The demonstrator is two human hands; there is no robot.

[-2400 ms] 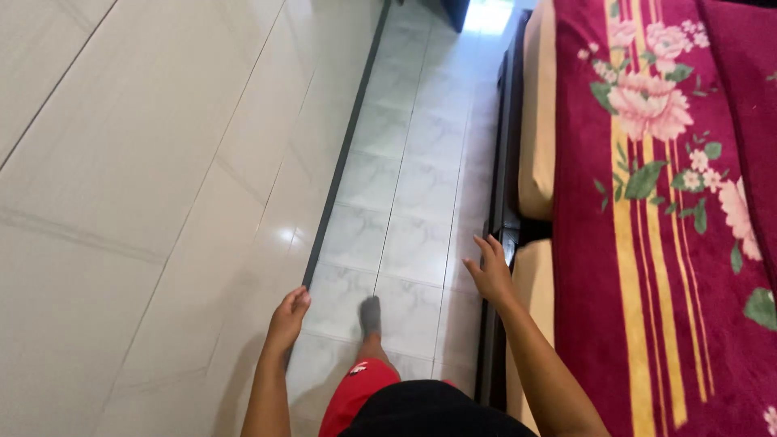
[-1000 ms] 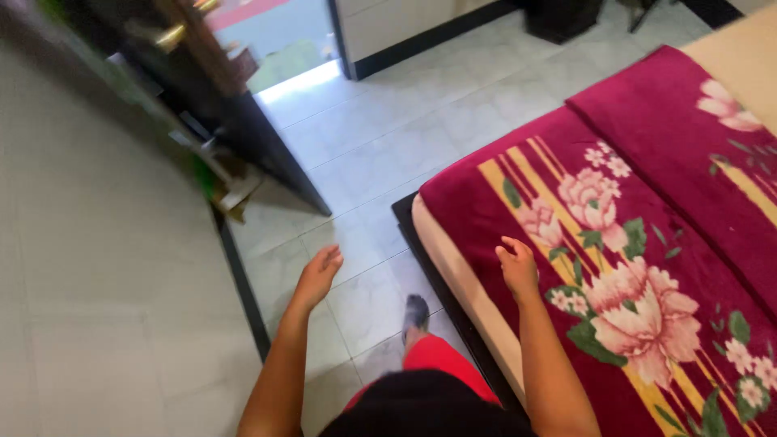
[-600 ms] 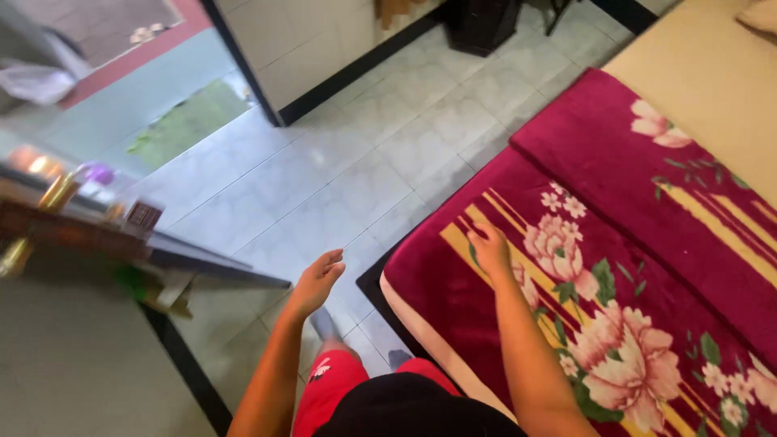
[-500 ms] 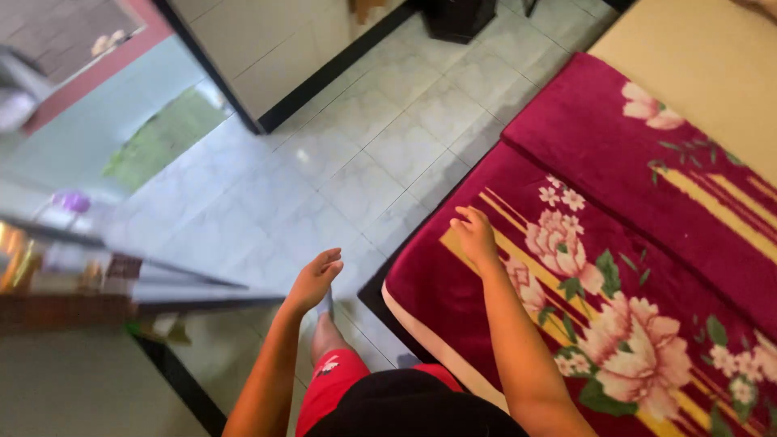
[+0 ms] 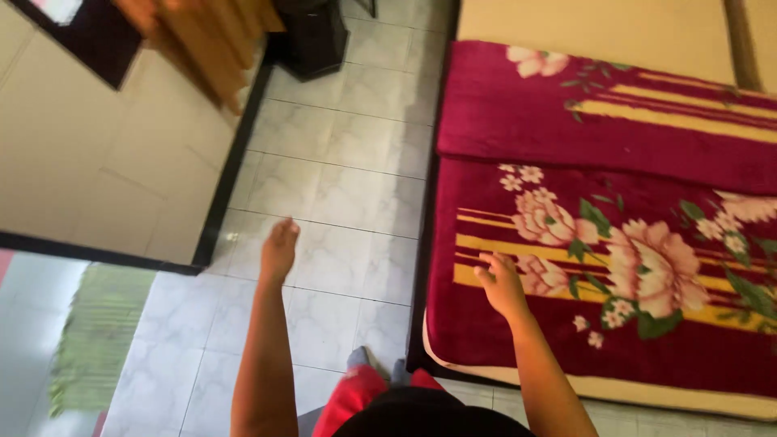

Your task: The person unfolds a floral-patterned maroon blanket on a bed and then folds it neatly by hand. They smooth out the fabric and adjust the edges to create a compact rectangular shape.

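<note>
Turning square to the bed: right hand (image 5: 503,285) now over the red floral blanket (image 5: 599,243) near its foot edge, grip released; left hand (image 5: 279,251) empty above the floor tiles (image 5: 340,186).

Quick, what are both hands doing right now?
Left hand: open, empty, above the tiled floor.
Right hand: open, empty, over the red flowered blanket.

Pale marbled floor tiles (image 5: 340,178) run from the near edge to the top of the view, glossy where light falls on them. A cream wall (image 5: 97,146) with a black skirting strip (image 5: 231,162) lines the left side. A green mat (image 5: 93,332) lies at the lower left. A dark stand (image 5: 312,36) sits at the top, beside wooden furniture (image 5: 198,40). The cream mattress (image 5: 599,24) fills the right on a dark bed frame (image 5: 422,243).
</note>
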